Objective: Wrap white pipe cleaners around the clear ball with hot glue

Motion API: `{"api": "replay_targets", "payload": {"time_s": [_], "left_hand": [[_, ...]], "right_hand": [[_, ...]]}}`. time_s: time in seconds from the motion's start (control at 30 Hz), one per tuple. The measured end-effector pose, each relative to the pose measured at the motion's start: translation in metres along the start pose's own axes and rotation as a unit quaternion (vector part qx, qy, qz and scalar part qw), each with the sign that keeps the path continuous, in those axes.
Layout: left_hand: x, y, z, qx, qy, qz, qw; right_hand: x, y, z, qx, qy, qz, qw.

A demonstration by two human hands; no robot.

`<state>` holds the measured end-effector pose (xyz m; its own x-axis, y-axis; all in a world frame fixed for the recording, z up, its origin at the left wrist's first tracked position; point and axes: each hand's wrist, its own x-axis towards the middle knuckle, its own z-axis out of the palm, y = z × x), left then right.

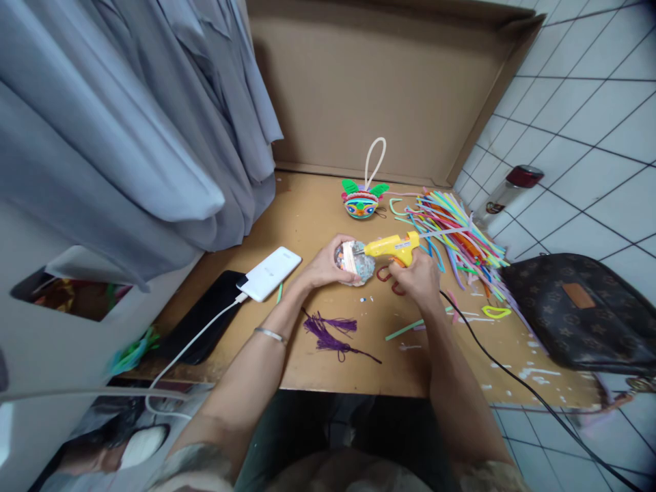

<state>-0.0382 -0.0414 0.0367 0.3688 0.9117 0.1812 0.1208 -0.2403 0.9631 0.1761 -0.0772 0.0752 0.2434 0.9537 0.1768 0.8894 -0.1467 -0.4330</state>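
My left hand (329, 262) is wrapped around a rounded, pale grey-white craft piece (363, 268) with a cream band across it. My right hand (417, 277) grips a yellow hot glue gun (392, 247), a glue stick poking out of its back end. The gun's nozzle points left and meets the top of the craft piece, though whether it touches is too small to tell. Behind them sits a colourful animal-head ornament (361, 205) with green ears and a white loop. Purple tassels (328, 333) lie on the table in front of my hands.
A heap of coloured pipe cleaners (456, 232) lies at the right, near a brown patterned bag (579, 311) and a red-capped bottle (507, 191). A white power bank (271, 273) with a cable and a black tablet-like slab (205, 321) lie left. The gun's black cord (492, 355) runs right.
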Motion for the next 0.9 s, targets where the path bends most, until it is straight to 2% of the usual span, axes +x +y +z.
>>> {"api": "replay_targets", "payload": {"time_s": [0.3,0.6,0.8,0.9], "left_hand": [[0.000,0.000,0.000,0.006,-0.002,0.003,1.000],[0.001,-0.005,0.000,-0.017,0.002,0.006,1.000],[0.002,-0.007,0.000,-0.017,0.001,0.011,1.000],[0.002,-0.006,0.000,-0.018,0.001,0.009,1.000]], "right_hand": [[0.000,0.002,0.007,0.041,-0.005,0.007,0.999],[0.003,0.003,0.004,0.006,0.016,-0.005,1.000],[0.005,0.010,0.008,0.028,0.070,-0.023,0.997],[0.005,0.010,0.011,0.071,0.074,-0.029,0.994]]}}
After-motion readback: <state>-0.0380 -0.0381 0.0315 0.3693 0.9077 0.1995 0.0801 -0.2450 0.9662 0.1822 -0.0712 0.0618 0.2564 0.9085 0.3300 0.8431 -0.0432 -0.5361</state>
